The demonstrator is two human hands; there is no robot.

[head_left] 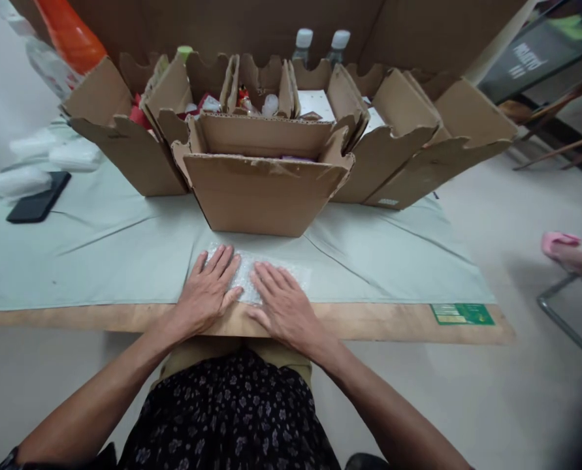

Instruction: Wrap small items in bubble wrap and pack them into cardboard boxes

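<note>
Both hands were down on the near side of the desk (pixel 379 321), palms lowered, on a clear bubble-wrap sheet (pixel 246 269) that lay on the pale green cloth (pixel 388 261) close to the bare wooden edge. Left hand (pixel 208 288): fingers (pixel 221 256) extended and slightly spread, pointing away from the body, covering the sheet's left end; nothing pinched or grasped. Right hand (pixel 285 301): fingers likewise straight and laid flat, angled forward and a little left, over the sheet right of its middle; no grip there either, its thumb reaching over the wooden edge. Key relation: the sheet lay directly under the fingers and showed in the gap between the two hands, its long axis running left to right, roughly parallel to the desk edge and across the line of the fingers. Neither hand was nearer, since both were in contact, but the sheet's right end ran out past the right fingers, while the left hand sat at or close to the other end. Just beyond the sheet stood a cardboard box (pixel 258 196), apart from the fingertips, with a row of further open-topped cartons (pixel 401 140) behind it. A dark phone (pixel 36 199) lay well off to the left, beside white wrapped bundles (pixel 19 181). Whether the sheet was one layer or folded could not be told.
</note>
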